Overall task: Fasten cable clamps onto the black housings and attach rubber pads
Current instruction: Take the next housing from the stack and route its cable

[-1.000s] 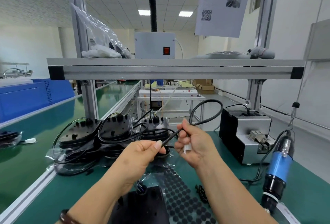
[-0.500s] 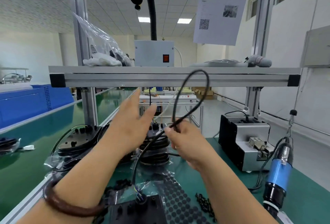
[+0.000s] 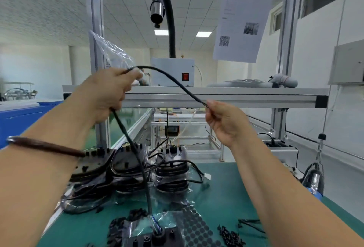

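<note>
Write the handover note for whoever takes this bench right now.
Left hand grips the thin black cable mid-length, raised; right hand pinches its far end. The cable runs down into the flat black plastic housing at the near edge. Sheet of round black rubber pads lies right of it, small loose black clamps further right. More housings stacked behind. Done: cable drawn out. Left: fasten clamp, attach pads.

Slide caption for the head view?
Left hand and right hand hold a black cable raised over the green bench; it runs down into a black housing.
</note>
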Demonstrator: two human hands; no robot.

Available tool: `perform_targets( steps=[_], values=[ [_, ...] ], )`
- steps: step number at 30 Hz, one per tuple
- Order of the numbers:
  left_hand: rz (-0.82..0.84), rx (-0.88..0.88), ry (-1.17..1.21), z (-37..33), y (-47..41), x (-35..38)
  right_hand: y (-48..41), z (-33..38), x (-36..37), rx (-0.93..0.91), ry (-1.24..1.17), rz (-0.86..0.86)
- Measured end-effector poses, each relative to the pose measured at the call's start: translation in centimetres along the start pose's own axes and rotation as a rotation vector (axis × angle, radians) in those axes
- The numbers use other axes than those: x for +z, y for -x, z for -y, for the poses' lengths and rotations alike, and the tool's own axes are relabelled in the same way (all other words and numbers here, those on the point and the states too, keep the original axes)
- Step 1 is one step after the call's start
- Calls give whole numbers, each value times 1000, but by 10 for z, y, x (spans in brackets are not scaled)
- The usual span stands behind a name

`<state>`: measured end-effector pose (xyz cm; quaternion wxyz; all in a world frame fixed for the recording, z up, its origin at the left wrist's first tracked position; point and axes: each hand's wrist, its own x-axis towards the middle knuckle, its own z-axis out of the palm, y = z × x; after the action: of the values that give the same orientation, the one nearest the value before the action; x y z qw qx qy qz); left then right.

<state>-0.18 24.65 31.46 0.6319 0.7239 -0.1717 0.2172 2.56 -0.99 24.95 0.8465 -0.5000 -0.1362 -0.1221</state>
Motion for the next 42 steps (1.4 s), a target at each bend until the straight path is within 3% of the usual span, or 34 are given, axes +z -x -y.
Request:
perform_targets(
  steps=[7, 12, 20, 30, 42],
  values=[
    [-43, -50, -9, 26, 7, -9, -14, -6, -4, -82, -381, -62],
    [21, -46, -216, 34, 15, -12, -14, 19, -1, -212, -286, -127],
    [121, 15, -289, 45, 17, 1, -11, 55, -16, -296, -141, -230],
    [161, 61, -405, 66, 19, 14, -11, 48, -43, -279, -86, -349],
    [209, 43, -470, 80, 21, 16, -9, 36, -59, -260, -58, -377]
  ],
)
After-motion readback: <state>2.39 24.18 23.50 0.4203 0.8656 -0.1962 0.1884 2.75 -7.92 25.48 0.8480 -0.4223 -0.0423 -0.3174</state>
